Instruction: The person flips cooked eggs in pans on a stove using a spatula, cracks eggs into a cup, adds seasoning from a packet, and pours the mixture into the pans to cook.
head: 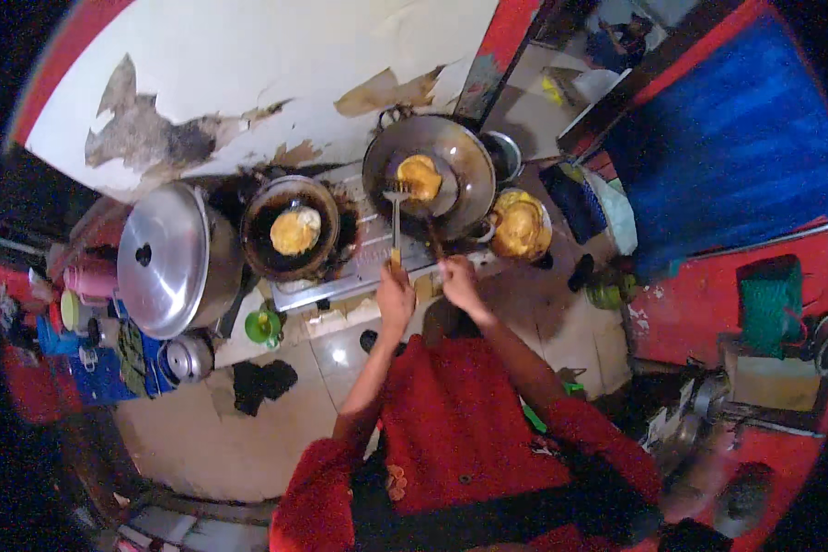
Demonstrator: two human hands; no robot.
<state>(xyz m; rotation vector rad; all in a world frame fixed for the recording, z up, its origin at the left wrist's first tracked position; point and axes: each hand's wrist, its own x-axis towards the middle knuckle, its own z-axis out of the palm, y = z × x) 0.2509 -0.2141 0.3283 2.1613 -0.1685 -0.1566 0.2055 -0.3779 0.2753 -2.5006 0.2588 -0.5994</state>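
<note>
My left hand (395, 295) grips the handle of a slotted metal turner (397, 224). The turner's head lies at the near edge of a golden fried egg (421, 178) in a large wok (466, 148). In my right hand (461, 284) is a thin dark utensil handle (435, 238). It points up into the wok's near side, and its far end is hard to make out. A second fried egg (295, 233), partly white, sits in dark oil in a smaller pan (250, 238) to the left. Right of the wok, a plate holds stacked fried eggs (521, 224).
Both pans stand on a metal gas stove (303, 295). A big lidded aluminium pot (169, 259) is at the left, with a green cup (262, 326) and a small lidded pot (188, 359) nearby. Behind rises a peeling wall (283, 62). A blue curtain (724, 131) hangs at right.
</note>
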